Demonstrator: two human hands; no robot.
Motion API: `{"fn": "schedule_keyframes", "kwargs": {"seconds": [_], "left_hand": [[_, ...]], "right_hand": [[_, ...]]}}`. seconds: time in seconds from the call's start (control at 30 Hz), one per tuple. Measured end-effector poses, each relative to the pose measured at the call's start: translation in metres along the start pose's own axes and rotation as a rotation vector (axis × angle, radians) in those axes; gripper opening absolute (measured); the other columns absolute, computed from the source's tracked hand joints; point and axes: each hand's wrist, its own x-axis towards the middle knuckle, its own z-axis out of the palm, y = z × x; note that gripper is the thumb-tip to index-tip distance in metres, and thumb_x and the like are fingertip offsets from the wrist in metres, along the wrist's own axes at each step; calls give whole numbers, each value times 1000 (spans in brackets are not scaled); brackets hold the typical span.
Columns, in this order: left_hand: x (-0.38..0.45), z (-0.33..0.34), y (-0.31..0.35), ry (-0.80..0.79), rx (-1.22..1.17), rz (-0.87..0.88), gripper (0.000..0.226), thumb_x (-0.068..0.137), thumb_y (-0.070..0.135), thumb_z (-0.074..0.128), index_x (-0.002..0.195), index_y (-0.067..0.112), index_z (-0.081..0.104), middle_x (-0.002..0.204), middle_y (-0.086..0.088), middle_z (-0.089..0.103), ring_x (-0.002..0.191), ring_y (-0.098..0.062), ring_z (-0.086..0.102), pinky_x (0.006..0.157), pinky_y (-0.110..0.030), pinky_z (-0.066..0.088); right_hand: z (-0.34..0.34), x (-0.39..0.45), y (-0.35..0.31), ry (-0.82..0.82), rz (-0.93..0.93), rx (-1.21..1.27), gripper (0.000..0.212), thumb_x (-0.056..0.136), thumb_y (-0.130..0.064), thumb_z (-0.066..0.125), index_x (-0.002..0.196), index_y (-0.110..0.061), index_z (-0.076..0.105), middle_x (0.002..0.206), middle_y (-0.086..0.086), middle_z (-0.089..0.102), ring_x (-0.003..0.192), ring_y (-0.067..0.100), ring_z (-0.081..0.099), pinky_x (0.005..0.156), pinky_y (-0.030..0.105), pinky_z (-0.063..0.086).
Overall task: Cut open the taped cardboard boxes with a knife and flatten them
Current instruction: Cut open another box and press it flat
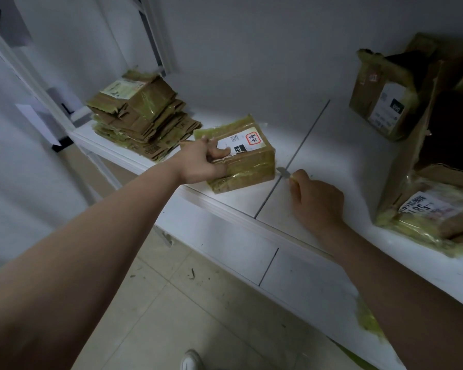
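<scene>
Cutting comes next: your left hand (201, 162) has its grip curled over the small brown taped cardboard box (241, 153) on the white table (318, 145), your right hand (316, 201) pinches the little grey knife (284, 172) just beside it, so slide the blade into the tape.

— What sort of place was shown?

— A parcel storeroom or sorting room was suggested. A white shelf (318, 145) was fixed along a plain white wall (251, 49), and metal racking (155, 44) was seen beyond the fingers of the left hand.

— What else pointed to it?

— Flattened cartons were stacked in a pile (142, 121) past those fingers, and taped boxes with shipping labels (388, 102) were kept to the right of the right hand's fingers. Tape scraps were scattered on the tiled floor (193, 303).
</scene>
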Motion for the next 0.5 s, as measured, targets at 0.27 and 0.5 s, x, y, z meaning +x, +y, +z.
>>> {"fn": "schedule_keyframes", "kwargs": {"seconds": [0.27,0.5], "left_hand": [[1,19,-8,119,265,120,56,99,32,48,151,21,30,153,-15,34,147,-33,14,116,-47,21],[7,22,-15,141,358,163,45,102,29,40,146,19,39,139,-15,52,142,-33,31,106,-46,36]], "right_hand": [[1,-1,-2,126,-79,111,13,83,-22,66,93,-13,64,65,9,59,55,29,55,48,27,39],[-2,8,-39,81,-337,200,35,71,0,73,104,-12,69,97,7,67,83,33,60,55,30,49]]}}
